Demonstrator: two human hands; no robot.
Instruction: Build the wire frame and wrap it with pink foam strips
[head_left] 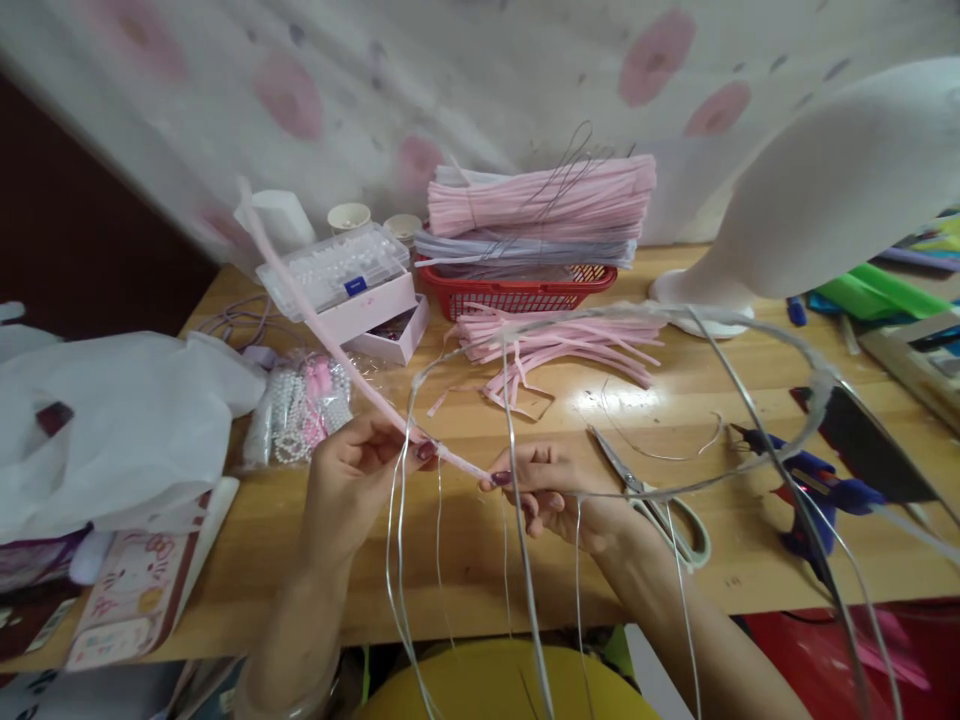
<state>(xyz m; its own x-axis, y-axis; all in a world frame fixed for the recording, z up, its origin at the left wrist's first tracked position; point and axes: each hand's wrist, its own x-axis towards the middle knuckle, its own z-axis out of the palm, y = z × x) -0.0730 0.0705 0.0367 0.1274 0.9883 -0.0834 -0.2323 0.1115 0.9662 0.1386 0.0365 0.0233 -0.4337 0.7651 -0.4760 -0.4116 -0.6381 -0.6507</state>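
My left hand (358, 462) pinches a long pink pipe cleaner (315, 320) that runs up and to the left past a bead box. My right hand (551, 488) pinches the lower end of the same pipe cleaner, right beside a frame of thin silver wire (750, 400). The wire loops out to the right and several strands hang down in front of me. Both hands hover just above the wooden table (525, 570), close together.
Scissors (660, 500) lie just right of my right hand, a blue glue gun (810, 490) further right. Cut pink strips (555, 345) sit before a red basket (517, 290) stacked with pink and grey pipe cleaners. A bead box (337, 270), bagged beads (300, 405), white bag (112, 420) and white mannequin stand (817, 200) surround them.
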